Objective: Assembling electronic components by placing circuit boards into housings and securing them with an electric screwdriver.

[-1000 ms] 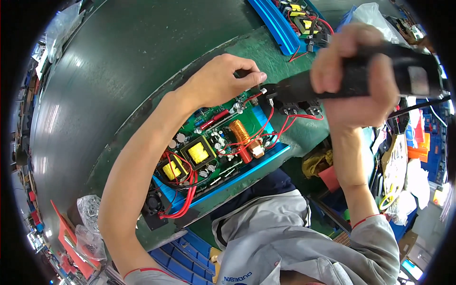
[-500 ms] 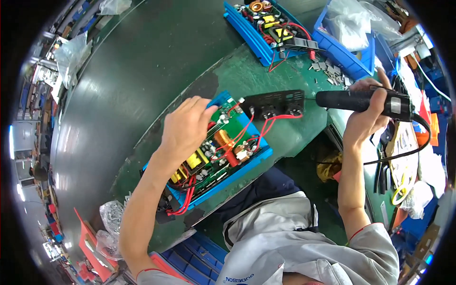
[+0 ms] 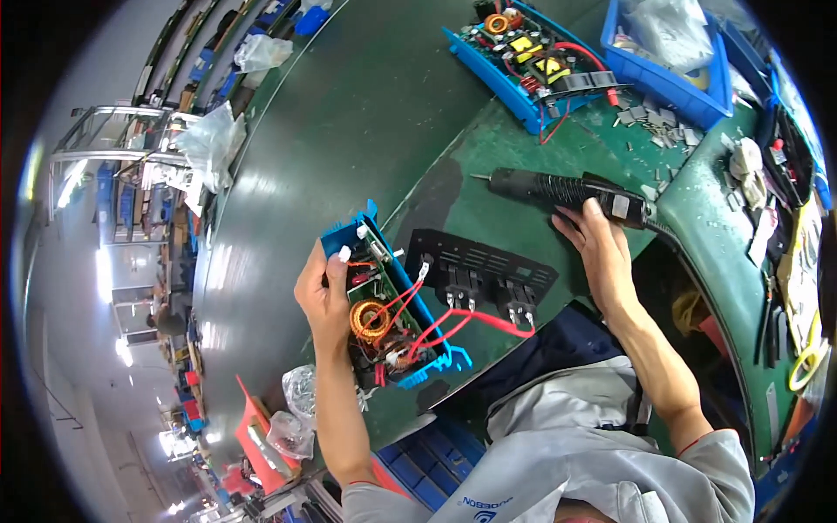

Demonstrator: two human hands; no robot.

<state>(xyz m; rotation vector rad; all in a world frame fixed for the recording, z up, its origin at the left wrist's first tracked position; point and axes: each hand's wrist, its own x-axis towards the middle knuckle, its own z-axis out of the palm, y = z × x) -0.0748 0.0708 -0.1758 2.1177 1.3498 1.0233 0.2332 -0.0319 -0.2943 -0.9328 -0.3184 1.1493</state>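
Note:
My left hand [image 3: 324, 292] grips the far left end of a blue metal housing [image 3: 405, 270], tipped up on its side. Inside it sits a circuit board with a copper-wound coil [image 3: 370, 321] and several red wires. Those wires run to a black slotted panel [image 3: 488, 270] with sockets, lying on the bench to the right of the housing. A black electric screwdriver [image 3: 549, 187] lies on the bench beyond the panel, its bit pointing left. My right hand [image 3: 602, 248] is at its cable end, fingers apart, fingertips against the body but not wrapped round it.
A second blue housing with a circuit board [image 3: 523, 65] stands at the far side. Beside it is a blue bin [image 3: 671, 87] with clear plastic bags, and small grey pieces [image 3: 654, 122] lie scattered. Crumpled plastic bags [image 3: 296, 410] sit by my left forearm. The screwdriver's cable [image 3: 667, 234] trails right.
The blue housing has been turned and tipped up by my left hand. My right hand has lowered the screwdriver onto the bench and loosened its grip. The view has shifted too.

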